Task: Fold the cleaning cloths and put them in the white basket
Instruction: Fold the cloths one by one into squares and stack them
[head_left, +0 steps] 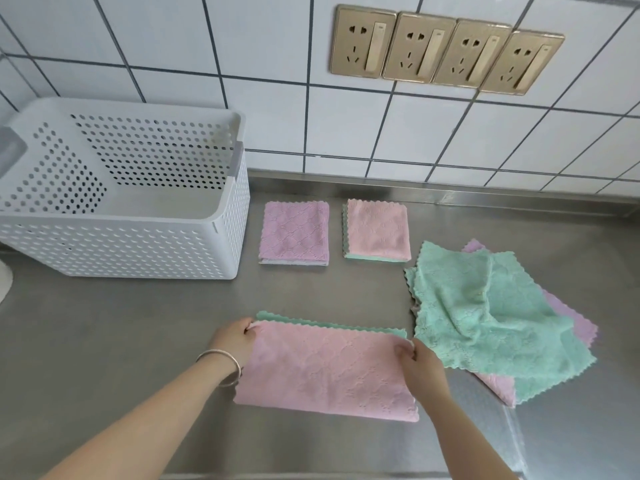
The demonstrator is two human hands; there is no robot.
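Observation:
A pink cloth lies folded in half on the steel counter, with a green cloth's edge showing under its far side. My left hand pinches the pink cloth's far left corner. My right hand pinches its far right corner. Two folded stacks lie behind: a purple one and a pink-over-green one. A loose heap of green, purple and pink cloths sits at the right. The white perforated basket stands at the back left with nothing in it.
The steel counter runs to a tiled wall with a row of gold sockets. A white object's edge shows at the far left. The counter's front edge lies just below my forearms.

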